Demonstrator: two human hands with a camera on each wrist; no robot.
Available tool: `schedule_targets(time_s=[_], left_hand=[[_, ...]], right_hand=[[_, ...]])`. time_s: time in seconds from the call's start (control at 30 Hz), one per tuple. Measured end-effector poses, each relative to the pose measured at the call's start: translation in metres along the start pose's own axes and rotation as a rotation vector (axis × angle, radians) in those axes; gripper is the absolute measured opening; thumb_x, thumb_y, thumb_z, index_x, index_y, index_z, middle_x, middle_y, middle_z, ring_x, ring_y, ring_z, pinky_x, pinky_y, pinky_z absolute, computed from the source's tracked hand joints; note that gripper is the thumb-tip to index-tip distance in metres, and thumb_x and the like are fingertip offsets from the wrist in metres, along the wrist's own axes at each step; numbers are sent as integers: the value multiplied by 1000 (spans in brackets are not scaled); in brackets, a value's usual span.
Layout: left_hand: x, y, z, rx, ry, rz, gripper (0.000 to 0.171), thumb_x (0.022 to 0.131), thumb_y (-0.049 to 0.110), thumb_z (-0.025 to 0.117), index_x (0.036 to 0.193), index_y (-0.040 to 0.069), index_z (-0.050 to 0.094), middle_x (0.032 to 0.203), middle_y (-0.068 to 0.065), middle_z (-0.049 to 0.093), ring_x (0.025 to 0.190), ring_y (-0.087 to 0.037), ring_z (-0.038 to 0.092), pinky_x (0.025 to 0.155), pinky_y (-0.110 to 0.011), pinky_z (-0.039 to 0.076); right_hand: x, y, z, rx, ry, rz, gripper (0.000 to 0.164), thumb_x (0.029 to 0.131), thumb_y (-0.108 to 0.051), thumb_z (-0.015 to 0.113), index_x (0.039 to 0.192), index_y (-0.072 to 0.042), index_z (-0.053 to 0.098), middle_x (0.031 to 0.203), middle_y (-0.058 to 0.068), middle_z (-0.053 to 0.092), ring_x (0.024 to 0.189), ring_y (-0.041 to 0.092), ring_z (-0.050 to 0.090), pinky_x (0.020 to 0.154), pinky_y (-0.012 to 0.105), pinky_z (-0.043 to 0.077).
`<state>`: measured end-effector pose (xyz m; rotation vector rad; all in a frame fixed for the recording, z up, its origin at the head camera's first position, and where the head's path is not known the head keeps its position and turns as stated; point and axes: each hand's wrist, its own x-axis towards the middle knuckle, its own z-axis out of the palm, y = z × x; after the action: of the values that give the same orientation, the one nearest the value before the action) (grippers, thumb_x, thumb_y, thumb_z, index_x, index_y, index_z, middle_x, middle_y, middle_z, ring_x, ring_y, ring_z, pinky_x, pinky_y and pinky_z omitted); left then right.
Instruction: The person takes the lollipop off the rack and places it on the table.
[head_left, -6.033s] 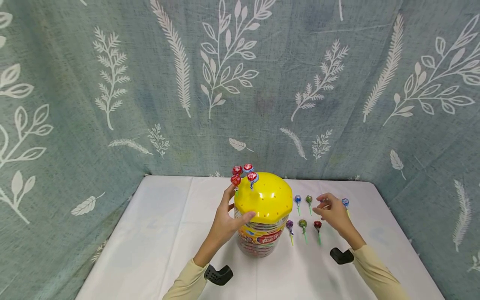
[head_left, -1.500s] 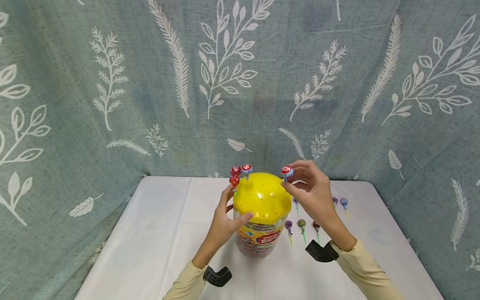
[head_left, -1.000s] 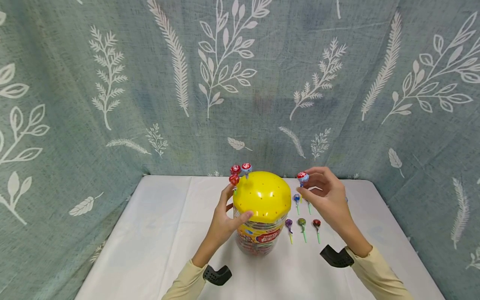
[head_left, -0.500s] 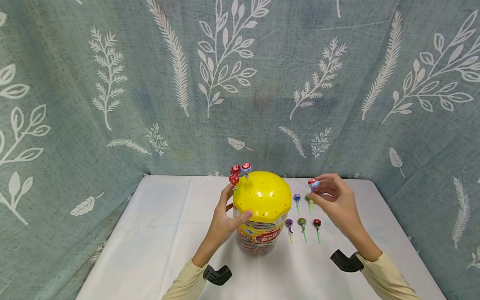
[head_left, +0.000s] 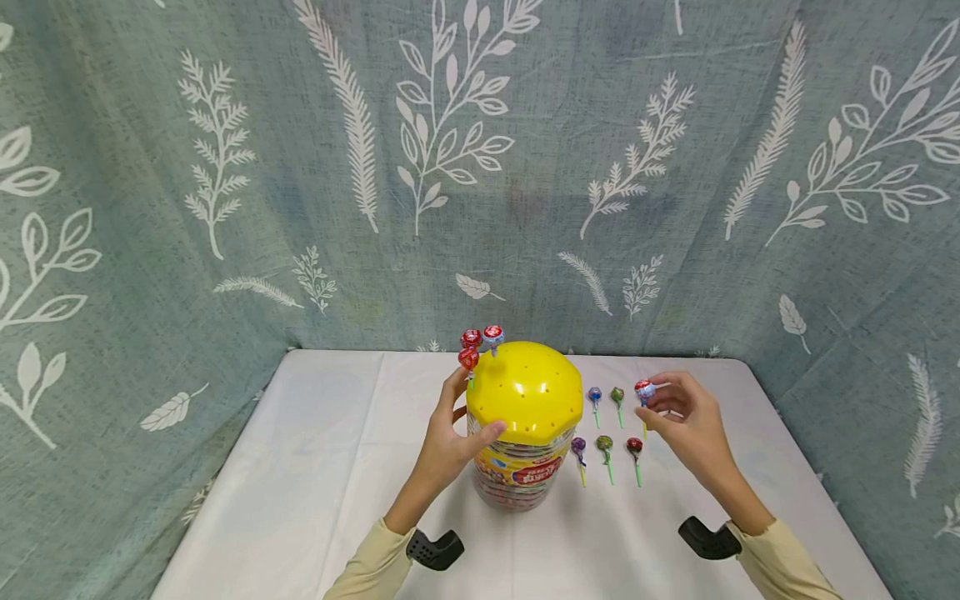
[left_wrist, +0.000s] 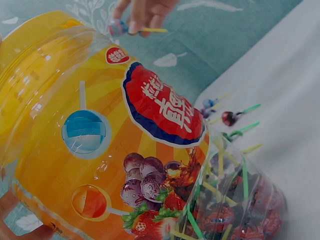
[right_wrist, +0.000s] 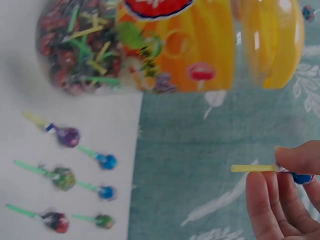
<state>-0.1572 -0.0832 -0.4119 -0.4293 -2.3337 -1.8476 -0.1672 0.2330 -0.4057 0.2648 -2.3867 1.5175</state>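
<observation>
My left hand grips the clear candy jar at its yellow lid, thumb on the near edge, fingers round the left side. Several small holes dot the lid. Three lollipops stand upright at its left: two red ones and a red-and-blue one. To the right of the jar, my right hand pinches another red-and-blue lollipop above the table. Its yellow stick points away from the thumb and fingers in the right wrist view.
Lollipops lie in two rows on the white table right of the jar: blue and green behind, purple, green and dark red in front. My right hand covers the area behind it. A patterned curtain encloses the table.
Six seconds ago four lollipops stood on the lid; now three do. My right hand has carried the red-and-blue one from the lid rightward and down towards the table. The left hand stays put.
</observation>
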Motion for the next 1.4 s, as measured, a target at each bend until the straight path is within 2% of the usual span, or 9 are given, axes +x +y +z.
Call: schedule_targets(time_s=[0.17, 0.43, 0.83, 1.4], left_hand=[[0, 0, 0, -4, 2, -1, 82, 82, 26, 69, 148, 8, 23, 151, -13, 27, 135, -33, 29, 102, -55, 33], [0, 0, 0, -6, 3, -13, 81, 82, 24, 69, 148, 9, 24, 151, -12, 27, 135, -33, 29, 103, -55, 33], [0, 0, 0, -13, 3, -19, 81, 82, 25, 69, 148, 9, 24, 151, -12, 27, 135, -33, 29, 103, -55, 32], [-1, 0, -2, -25, -2, -15, 82, 82, 24, 69, 148, 8, 24, 151, -13, 27, 135, -33, 28, 103, -55, 32]], right_hand=[[-6, -11, -1, -59, 17, 43, 36, 78, 9, 70, 110, 7, 54, 87, 24, 61, 72, 21, 62, 57, 20, 50], [-7, 43, -5, -85, 13, 135, 40, 80, -3, 74, 114, -1, 53, 87, 16, 61, 69, 14, 62, 56, 27, 53], [-9, 67, -8, -131, -6, 178, 39, 80, 1, 72, 114, 0, 52, 87, 15, 60, 69, 9, 62, 57, 26, 54], [-12, 107, -3, -211, -6, 284, 40, 77, 3, 73, 112, 2, 53, 82, 14, 62, 63, 10, 61, 56, 34, 55]])
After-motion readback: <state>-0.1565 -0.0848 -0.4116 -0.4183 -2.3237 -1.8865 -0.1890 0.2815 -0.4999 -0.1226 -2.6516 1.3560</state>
